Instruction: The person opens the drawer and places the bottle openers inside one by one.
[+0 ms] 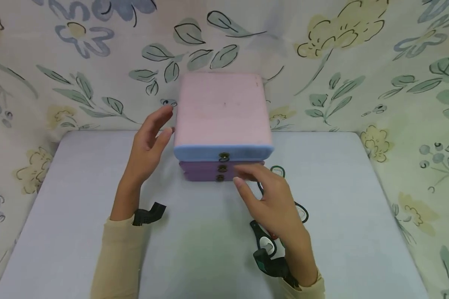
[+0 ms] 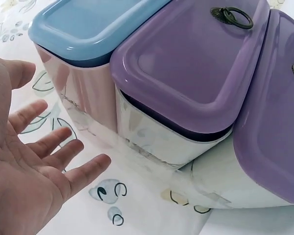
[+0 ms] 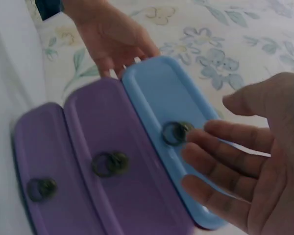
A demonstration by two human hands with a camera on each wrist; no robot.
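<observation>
A small chest of drawers [image 1: 224, 112] with a pink top stands at the back of the table. Its top drawer front [image 3: 161, 93] is light blue, and the two drawers below have purple fronts [image 2: 186, 63]. Each front carries a dark ring pull [image 3: 174, 133]. Beside the chest's left side is my left hand [image 1: 147, 145], fingers spread and loosely bent, holding nothing. My right hand [image 1: 267, 199] hovers before the drawer fronts at their right part, its fingers relaxed and close to the blue front in the right wrist view.
Under and beside my right forearm lie dark-rimmed items with loops [image 1: 302, 211], partly hidden by the hand and wrist. The white table [image 1: 340, 199] meets a floral cloth [image 1: 321, 83] at the back and sides.
</observation>
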